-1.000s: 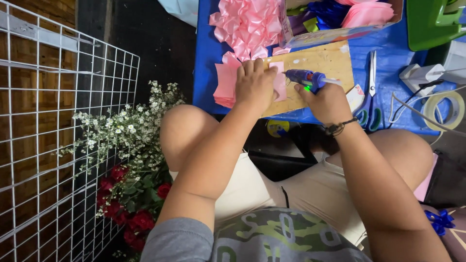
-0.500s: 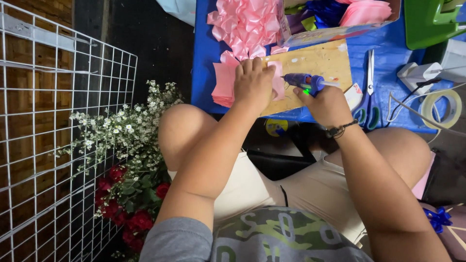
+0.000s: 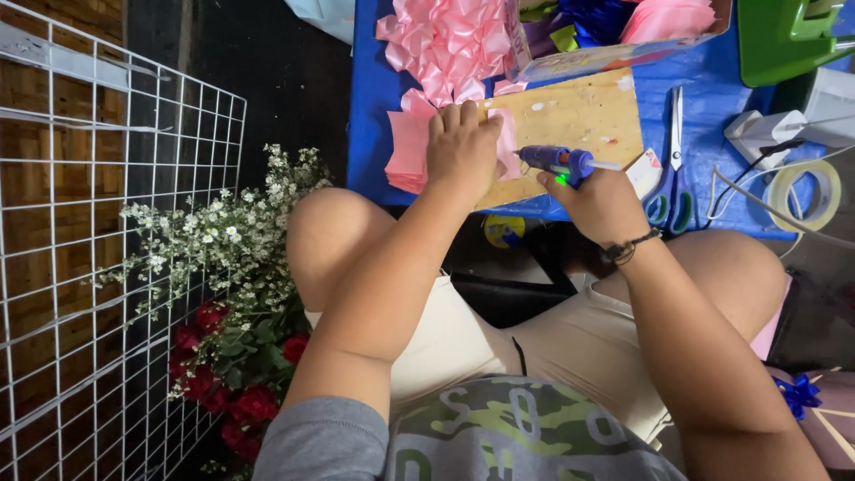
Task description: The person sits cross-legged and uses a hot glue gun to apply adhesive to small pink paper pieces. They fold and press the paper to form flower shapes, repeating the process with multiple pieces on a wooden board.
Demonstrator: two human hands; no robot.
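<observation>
Hidden: the left hand point(image 3: 463, 150) covers most of the pink folded ribbon piece point(image 3: 408, 151); its fingertips cannot be seen.
Cut off: the cardboard box of ribbons point(image 3: 614, 55) runs past the top edge.
Glue gun: the blue glue gun point(image 3: 554, 162) lies crosswise on the wooden board point(image 3: 579, 111), nozzle pointing left toward the ribbon.
Left hand: pressed down on the ribbon piece at the board's left edge.
Right hand: the right hand point(image 3: 598, 203) is closed around the gun's handle.
Nearby: blue-handled scissors point(image 3: 670, 178) just right of the board.
</observation>
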